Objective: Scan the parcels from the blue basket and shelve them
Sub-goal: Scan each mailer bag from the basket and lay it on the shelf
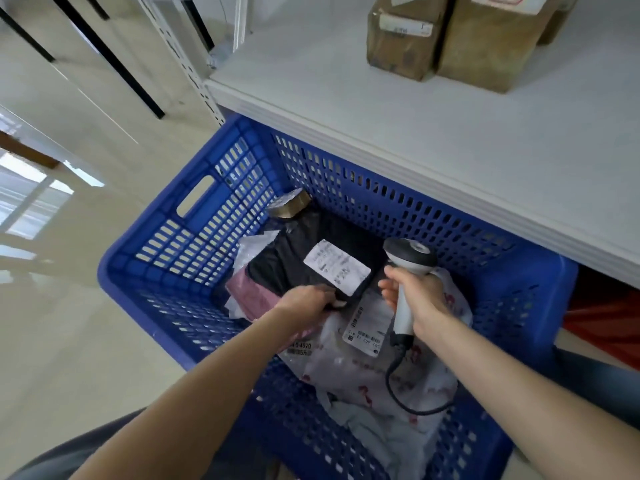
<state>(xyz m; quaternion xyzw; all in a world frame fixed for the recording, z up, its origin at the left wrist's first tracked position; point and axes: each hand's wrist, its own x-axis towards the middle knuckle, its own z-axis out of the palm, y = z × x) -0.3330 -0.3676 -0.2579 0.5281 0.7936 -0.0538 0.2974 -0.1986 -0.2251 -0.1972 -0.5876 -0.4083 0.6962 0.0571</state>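
Observation:
A blue basket (180,271) stands on the floor, partly under a white shelf (433,133). Inside lie several parcels. On top is a black parcel (294,251) with a white label (337,266); my left hand (308,301) grips its near edge. My right hand (415,294) holds a white-and-black barcode scanner (410,258) just right of that label, head pointing down, its cable trailing over a white parcel with red print (374,372). A pink parcel (249,296) and a small brown parcel (291,204) lie beside the black one.
Two brown taped parcels (401,39) (491,46) stand at the back of the shelf. A perforated shelf upright (187,64) rises at the left. Something red (606,323) sits under the shelf at right. Glossy floor (86,306) spreads left of the basket.

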